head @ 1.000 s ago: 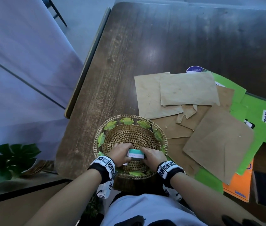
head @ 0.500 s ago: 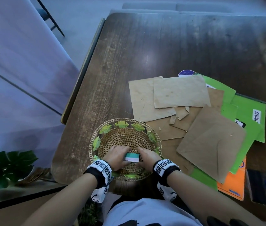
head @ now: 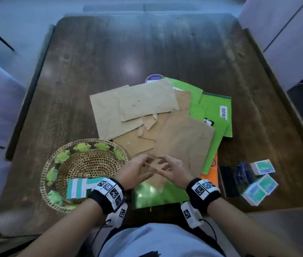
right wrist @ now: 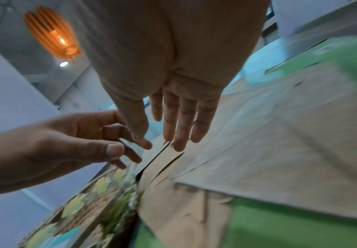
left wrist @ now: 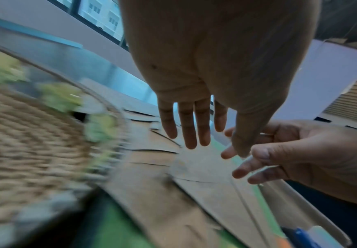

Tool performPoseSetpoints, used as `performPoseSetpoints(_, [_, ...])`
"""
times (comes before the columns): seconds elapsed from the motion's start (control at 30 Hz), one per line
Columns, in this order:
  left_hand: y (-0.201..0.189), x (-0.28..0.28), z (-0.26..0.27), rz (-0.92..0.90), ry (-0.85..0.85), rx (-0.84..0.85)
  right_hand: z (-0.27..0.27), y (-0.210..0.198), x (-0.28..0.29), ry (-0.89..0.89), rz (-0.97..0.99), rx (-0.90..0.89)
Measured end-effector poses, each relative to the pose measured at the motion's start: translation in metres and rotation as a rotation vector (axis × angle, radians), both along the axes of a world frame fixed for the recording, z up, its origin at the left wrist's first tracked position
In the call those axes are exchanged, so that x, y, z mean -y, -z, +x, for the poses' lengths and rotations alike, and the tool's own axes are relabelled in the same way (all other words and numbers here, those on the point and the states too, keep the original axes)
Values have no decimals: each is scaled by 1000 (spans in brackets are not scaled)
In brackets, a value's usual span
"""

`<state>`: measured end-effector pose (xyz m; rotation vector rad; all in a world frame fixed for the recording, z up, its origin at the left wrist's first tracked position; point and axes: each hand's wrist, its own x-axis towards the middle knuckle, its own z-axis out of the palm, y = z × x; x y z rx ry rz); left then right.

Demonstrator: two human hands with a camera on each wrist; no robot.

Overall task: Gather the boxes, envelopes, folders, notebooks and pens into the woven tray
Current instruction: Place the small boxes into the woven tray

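The round woven tray (head: 63,158) with green leaf trim sits at the front left; a teal-and-white box (head: 80,188) lies in it. Both hands hover just right of the tray, above the pile of brown envelopes (head: 147,106). My left hand (head: 143,166) and right hand (head: 167,166) face each other, fingers relaxed, holding nothing. The left wrist view shows straight left fingers (left wrist: 194,132) over an envelope (left wrist: 194,193). The right wrist view shows loose right fingers (right wrist: 175,129) above the envelopes (right wrist: 279,142), with the tray (right wrist: 92,206) below.
Green folders (head: 215,112) and an orange notebook (head: 210,175) lie under the envelopes. At the front right are three teal boxes (head: 260,188), blue pens (head: 243,173) and a black item (head: 227,180). The far half of the dark wooden table (head: 147,49) is bare.
Both hands have let go of the teal box, which stays in the tray, and have moved right to hover over the envelopes. The head view has swung right.
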<state>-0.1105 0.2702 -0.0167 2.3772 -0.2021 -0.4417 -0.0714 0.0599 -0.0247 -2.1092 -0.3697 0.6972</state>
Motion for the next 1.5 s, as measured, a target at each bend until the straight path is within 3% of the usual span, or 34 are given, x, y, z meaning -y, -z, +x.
performPoseSetpoints(0.3, [19,214,61,-114,175,-92,26,-6,239,266,-243,112])
performPoseSetpoints(0.57, [33,363,103,114,384,-29,54,26,375,417,-622,61])
performPoseSetpoints(0.77, [60,426,130,242,396,-32,76,51,400,369,-644,-102])
performPoseSetpoints(1.03, [91,452,153,365,385,-79,95,67,404,300,-586,-179])
performPoseSetpoints(1.2, [99,456,155,248,321,-85,97,65,411,335,-528,-107])
performPoseSetpoints(1.33, [96,454,156,11,235,-128,97,59,409,397,-456,-75])
performPoseSetpoints(1.5, [77,433,167,-95,242,-87,100,41,397,313,-405,-55])
